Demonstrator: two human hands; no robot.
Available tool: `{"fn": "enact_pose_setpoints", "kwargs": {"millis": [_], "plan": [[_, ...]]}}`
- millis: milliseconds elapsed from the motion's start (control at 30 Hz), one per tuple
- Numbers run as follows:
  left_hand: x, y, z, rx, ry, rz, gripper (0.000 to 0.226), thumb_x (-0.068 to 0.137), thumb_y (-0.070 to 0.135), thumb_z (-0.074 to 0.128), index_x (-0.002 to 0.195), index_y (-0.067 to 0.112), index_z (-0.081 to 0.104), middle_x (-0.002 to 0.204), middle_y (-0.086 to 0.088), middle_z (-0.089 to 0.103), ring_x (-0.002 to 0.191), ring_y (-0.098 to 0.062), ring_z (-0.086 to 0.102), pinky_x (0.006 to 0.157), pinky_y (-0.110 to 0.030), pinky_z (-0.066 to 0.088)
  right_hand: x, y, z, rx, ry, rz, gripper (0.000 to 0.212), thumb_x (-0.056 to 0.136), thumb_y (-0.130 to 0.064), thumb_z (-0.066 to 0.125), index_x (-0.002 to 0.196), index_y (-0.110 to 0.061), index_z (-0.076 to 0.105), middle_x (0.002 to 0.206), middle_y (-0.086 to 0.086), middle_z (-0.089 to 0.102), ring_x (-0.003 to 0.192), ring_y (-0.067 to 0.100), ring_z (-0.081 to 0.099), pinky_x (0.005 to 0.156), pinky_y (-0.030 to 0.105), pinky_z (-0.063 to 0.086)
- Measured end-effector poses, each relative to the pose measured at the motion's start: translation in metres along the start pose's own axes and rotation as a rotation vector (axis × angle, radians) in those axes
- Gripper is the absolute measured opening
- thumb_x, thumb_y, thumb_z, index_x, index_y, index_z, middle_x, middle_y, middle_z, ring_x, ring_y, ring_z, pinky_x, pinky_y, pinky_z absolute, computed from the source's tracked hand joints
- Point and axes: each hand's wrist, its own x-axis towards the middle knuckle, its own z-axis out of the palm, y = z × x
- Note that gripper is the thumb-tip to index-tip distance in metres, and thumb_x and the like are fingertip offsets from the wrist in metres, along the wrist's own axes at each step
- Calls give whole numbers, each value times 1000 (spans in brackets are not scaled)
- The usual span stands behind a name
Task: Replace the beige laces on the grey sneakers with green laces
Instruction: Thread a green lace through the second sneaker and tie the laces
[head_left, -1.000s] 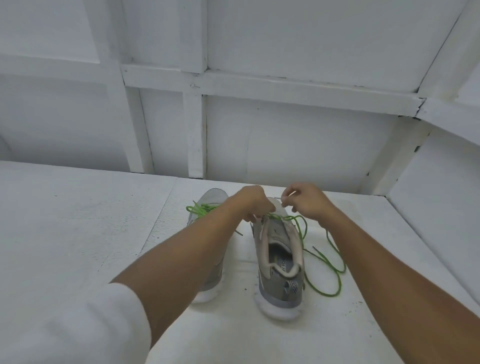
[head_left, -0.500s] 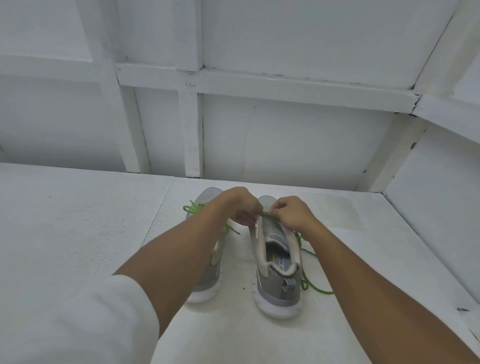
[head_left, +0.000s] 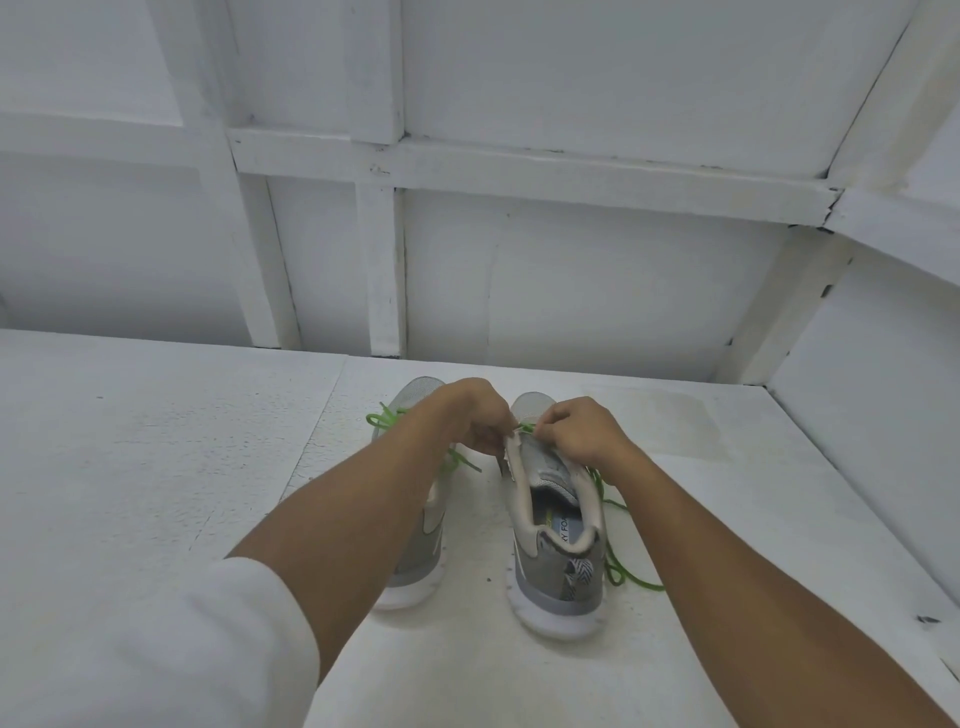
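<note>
Right-frame sneaker (head_left: 540, 577): grey knit upper, beige padded collar and lining, thick white foam sole, black-and-white zigzag heel tab. It stands heel towards you at lower centre of the frame, on the surface. The insole lettering is partly covered by the collar and cannot be read whole.

Left-frame sneaker (head_left: 422, 558): same build, just beside the first and parallel to it. Your left forearm covers most of it, so only the rounded toe, a strip of the side and the white sole show. Count: two sneakers.

Green lace (head_left: 644, 582): thin round cord, bright green. It trails loose on the surface by the right-frame sneaker's heel, and a short piece shows between your hands.

Second green lace (head_left: 384, 415): loops beside the left-frame sneaker's toe. Count: two.

Left hand (head_left: 467, 415): fingers curled, pinching the green lace at the front of the right-frame sneaker's throat.

Right hand (head_left: 576, 431): fingers curled tight, pinching the same strand from the other side. Both hands hide the eyelets.

Sleeve (head_left: 208, 649): white cloth, one, at lower left, cut off by the frame edge.

Surface (head_left: 156, 467): white-painted and speckled, with one seam.

Wall (head_left: 571, 286): white panels with flat battens.
</note>
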Motion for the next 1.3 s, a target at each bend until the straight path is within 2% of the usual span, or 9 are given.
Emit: {"fn": "enact_pose_setpoints", "kwargs": {"millis": [367,733,900,1000,1067,1133,1200,1267,1300], "plan": [[4,-2,-1,-22,-8,6,19,97,-4,46,84,3,58,78,-10,60,71,-16,59,86,-30,53,1,-2,2,-57,-16,-1,9,79,-12,68,73,-18,72,80,-3,67,81,14,59,58,20,41],[8,-5,1,-115,23,13,12,95,4,53,85,1,60,80,-12,64,73,-20,62,93,-35,53,6,-5,9,-113,4,10,5,81,-20,72,81,-16,75,90,1,70,88,18,63,78,28,51],[9,-12,4,-150,16,40,11,93,5,59,82,7,61,76,-5,63,67,-12,59,76,-25,53,7,-7,11,-133,41,14,6,82,-22,71,85,-18,75,93,1,71,90,19,64,79,28,50],[10,-11,7,-130,97,84,15,93,3,59,79,7,60,67,-4,63,60,-12,61,68,-26,55,3,-10,7,-262,91,16,13,81,-31,69,94,-28,71,102,-4,69,102,21,59,90,34,47],[8,-8,-6,-246,159,91,20,97,-1,48,80,6,55,66,-6,63,51,-12,63,60,-27,56,-10,-12,1,-387,202,2,25,81,-32,66,106,-28,65,110,-2,61,111,25,49,89,34,40],[2,-2,-39,-462,291,169,23,96,-5,45,77,8,51,75,-8,61,57,-19,64,57,-27,57,-31,-8,-6,-342,252,16,30,79,-31,68,106,-21,60,106,2,56,102,24,50,78,33,42],[-16,11,-92,-929,413,335,25,95,-7,42,75,7,49,67,-9,61,61,-25,65,68,-36,58,-53,-1,-10,-158,219,86,31,78,-34,71,97,-14,56,95,1,56,83,18,53,63,30,41],[-44,22,-141,-1503,409,524,28,99,-4,33,76,5,46,55,-7,54,47,-20,60,56,-31,54,-70,6,-9,-11,196,148,32,79,-36,72,91,-11,57,86,-1,58,73,13,53,57,27,39],[-56,28,-157,-1579,426,593,29,99,-2,32,76,6,47,56,-5,51,42,-14,54,47,-24,48,-74,8,-8,42,206,152,30,80,-36,72,89,-11,59,83,-2,59,72,11,53,58,26,40]]}}
